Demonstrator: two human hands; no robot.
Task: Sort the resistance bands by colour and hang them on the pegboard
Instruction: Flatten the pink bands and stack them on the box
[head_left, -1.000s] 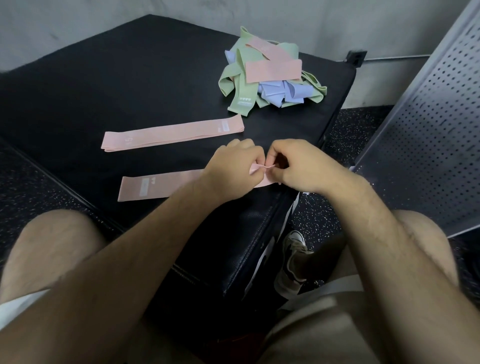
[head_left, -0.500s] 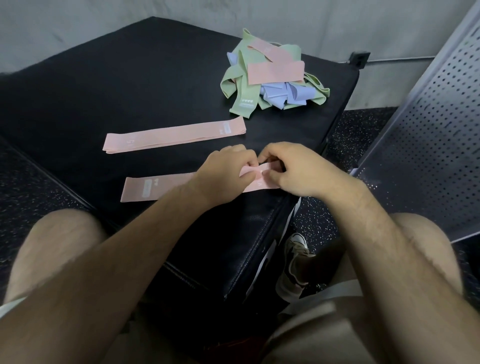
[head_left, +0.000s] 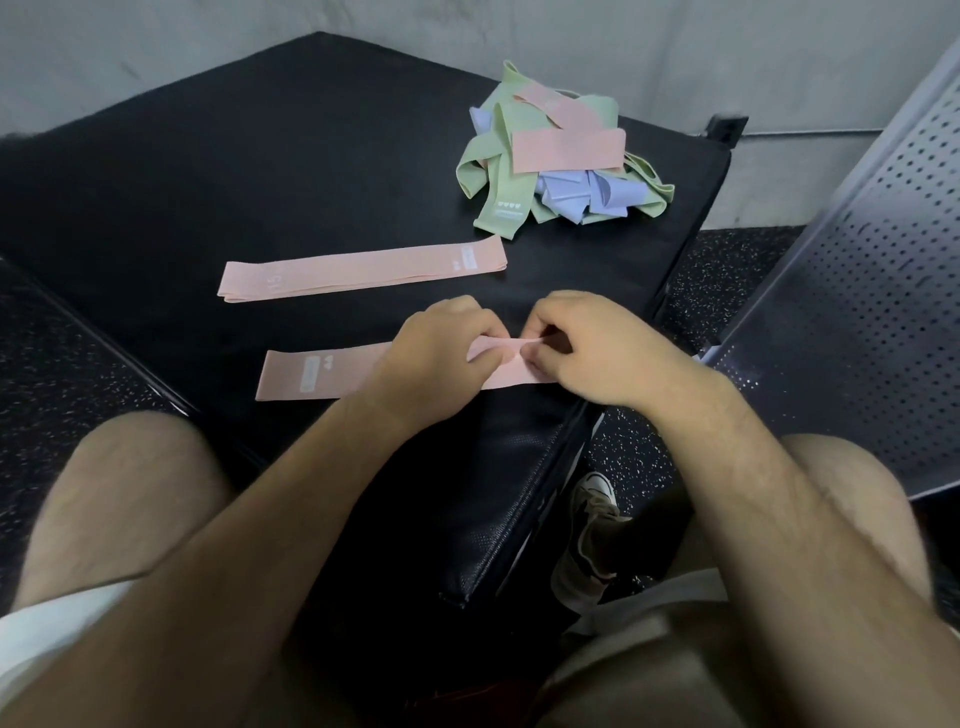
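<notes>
Hidden and cut off

Left hand (head_left: 436, 353) covers the near pink band's (head_left: 322, 371) middle; pegboard (head_left: 857, 322) runs off at three o'clock.

A black padded bench (head_left: 260, 156) stands on speckled dark rubber flooring (head_left: 727, 260) against a grey concrete wall (head_left: 156, 41).

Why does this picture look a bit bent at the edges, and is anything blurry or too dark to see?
Head view: the wide lens bows the pegboard and wall line. Light is soft and even, no glare. The black mat swallows detail. The pile of bands and both hands, left hand and right hand, look sharp; the forearms nearest the camera soften.
</notes>
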